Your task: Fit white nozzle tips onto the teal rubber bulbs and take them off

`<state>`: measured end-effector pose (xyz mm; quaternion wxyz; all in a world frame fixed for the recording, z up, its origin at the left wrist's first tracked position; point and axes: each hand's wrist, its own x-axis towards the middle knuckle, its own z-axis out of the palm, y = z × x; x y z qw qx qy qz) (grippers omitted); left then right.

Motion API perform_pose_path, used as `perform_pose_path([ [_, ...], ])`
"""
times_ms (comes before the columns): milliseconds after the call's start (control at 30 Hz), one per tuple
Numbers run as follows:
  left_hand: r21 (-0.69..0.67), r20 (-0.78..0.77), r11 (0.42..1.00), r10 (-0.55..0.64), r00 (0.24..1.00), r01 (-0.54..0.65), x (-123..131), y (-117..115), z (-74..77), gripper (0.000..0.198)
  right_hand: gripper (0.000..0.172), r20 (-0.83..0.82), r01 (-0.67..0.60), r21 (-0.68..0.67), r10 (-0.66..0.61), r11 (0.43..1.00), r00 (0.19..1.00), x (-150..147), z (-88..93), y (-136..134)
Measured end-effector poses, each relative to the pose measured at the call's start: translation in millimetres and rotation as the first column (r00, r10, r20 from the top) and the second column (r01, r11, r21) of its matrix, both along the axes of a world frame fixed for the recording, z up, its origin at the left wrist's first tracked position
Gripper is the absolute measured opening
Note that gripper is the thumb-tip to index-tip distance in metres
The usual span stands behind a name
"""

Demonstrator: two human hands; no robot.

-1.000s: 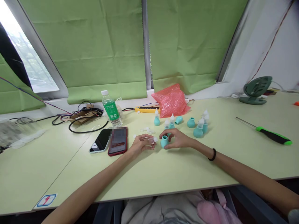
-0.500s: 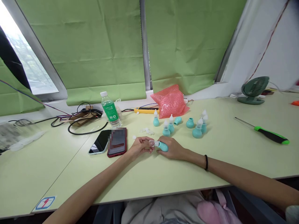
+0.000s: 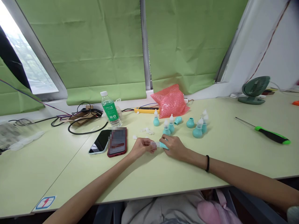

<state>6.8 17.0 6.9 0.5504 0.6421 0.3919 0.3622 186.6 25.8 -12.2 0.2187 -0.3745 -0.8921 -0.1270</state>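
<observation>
In the head view, my right hand (image 3: pixel 175 147) is wrapped round a teal squeeze bulb (image 3: pixel 164 145), part of which is hidden by the fingers. My left hand (image 3: pixel 143 147) pinches a clear plastic nozzle (image 3: pixel 155 144) that meets the bulb's open end, the pair lying roughly level just above the table. They look like a small nasal aspirator. Just beyond my hands stand several teal bulbs with clear nozzles, among them one aspirator (image 3: pixel 156 119) and another (image 3: pixel 197 130). A bare teal bulb (image 3: pixel 190 123) stands upright, and a second bare bulb (image 3: pixel 178 120) lies on its side.
Small white pieces (image 3: pixel 147 131) lie beyond my left hand. Two phones (image 3: pixel 117 143), a water bottle (image 3: pixel 110 110) and cables (image 3: pixel 86 116) are at left. A pink bubble-wrap bag (image 3: pixel 172 101) lies at the back. Rightward are a screwdriver (image 3: pixel 268 134) and a green fan (image 3: pixel 254 90).
My right hand has turned and its fingers now cover more of the teal bulb. My left hand has shifted slightly right, still on the nozzle.
</observation>
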Motion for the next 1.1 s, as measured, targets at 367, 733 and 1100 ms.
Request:
perform_pose_path([
  [367,0.397,-0.238,0.917,0.069,0.969,0.032,1,-13,1.3,0.022,0.007,-0.271,-0.241,-0.295,0.161,0.925,0.949,-2,4.3,-4],
  [733,0.568,-0.234,0.822,0.116,0.965,0.039,2,-22,5.6,0.025,0.018,-0.514,-0.505,-0.823,0.037,0.259,0.857,5,20.4,5],
  [1100,0.678,-0.375,0.702,0.075,0.924,0.219,3,-25,7.2,0.025,0.017,-0.526,-0.514,-0.827,-0.013,-0.226,0.851,10,19.6,10],
])
